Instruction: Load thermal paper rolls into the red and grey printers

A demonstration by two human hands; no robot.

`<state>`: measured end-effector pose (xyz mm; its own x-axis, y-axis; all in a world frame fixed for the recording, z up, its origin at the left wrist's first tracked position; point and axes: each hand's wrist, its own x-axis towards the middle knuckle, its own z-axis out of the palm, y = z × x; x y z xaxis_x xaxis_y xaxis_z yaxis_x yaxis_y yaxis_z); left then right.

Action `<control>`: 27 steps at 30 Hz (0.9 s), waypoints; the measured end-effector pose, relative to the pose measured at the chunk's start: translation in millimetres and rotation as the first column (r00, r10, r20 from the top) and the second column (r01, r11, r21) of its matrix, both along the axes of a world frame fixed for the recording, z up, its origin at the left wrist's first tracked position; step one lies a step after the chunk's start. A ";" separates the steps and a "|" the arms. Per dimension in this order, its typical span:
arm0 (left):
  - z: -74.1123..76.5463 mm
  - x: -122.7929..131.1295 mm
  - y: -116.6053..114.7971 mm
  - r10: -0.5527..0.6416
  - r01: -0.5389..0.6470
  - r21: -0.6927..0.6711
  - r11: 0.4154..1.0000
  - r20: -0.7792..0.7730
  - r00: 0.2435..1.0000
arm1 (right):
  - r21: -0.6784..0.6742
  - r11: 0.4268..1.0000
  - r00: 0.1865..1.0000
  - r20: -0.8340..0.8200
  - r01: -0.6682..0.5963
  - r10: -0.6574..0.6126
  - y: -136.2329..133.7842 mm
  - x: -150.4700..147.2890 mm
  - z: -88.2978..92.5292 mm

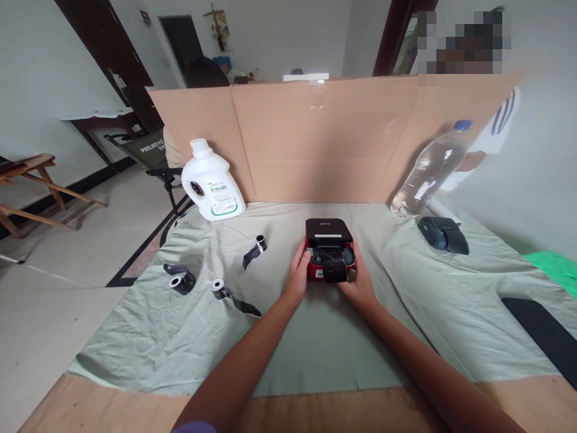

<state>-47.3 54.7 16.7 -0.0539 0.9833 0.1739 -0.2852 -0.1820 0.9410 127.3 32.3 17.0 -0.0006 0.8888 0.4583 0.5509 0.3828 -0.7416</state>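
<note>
Two sides of the red-and-black device (328, 230) are clasped, one by my left hand (298, 273), the other by my right hand (361, 287). It is over the middle of the counter (288, 416) and its pale green cloth (324, 349); whether it touches, I can't tell from here. I'd press evenly, keep it level and stay off the black strip (335, 272) draped at its front, which looks easily creased.

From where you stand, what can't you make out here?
In the head view:
Left hand and right hand: some fingers, hidden by the red-and-black device.
White jug: its finest label print, too small.
Black slab: part, cut off by the picture's right edge.
</note>
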 end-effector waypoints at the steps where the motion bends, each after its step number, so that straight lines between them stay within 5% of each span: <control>1: 0.1 0.0 0.0 0.004 -0.004 -0.006 1.000 -0.008 1.000 | 0.005 1.000 1.000 -0.004 -0.012 0.012 0.3 1.3 -1.2; 7: 0.9 -0.4 0.2 0.026 -0.027 -0.014 1.000 -0.046 0.999 | 0.041 0.970 0.968 0.086 -0.238 0.234 12.8 39.5 8.5; 13: -0.8 0.6 3.7 0.041 -0.043 -0.026 0.999 -0.051 0.998 | -0.096 0.968 0.917 0.312 -0.230 0.249 56.0 49.1 71.4; 18: -0.1 0.4 6.8 0.066 -0.065 0.014 0.998 -0.056 0.996 | -0.403 0.898 0.513 0.740 -0.178 0.434 106.6 -14.4 112.2; 22: 4.6 -1.3 5.2 0.071 -0.072 -0.001 0.997 -0.075 0.995 | -0.558 0.827 0.285 0.784 -0.065 0.551 128.2 -50.6 117.6; 24: 6.9 -2.1 3.9 0.074 -0.074 -0.005 0.997 -0.081 0.994 | -0.579 0.814 0.286 0.773 -0.045 0.566 129.8 -52.3 118.5; 27: 8.1 -2.9 3.3 0.072 -0.073 -0.007 0.997 -0.076 0.995 | -0.556 0.809 0.439 0.689 -0.190 0.576 116.6 -35.8 130.3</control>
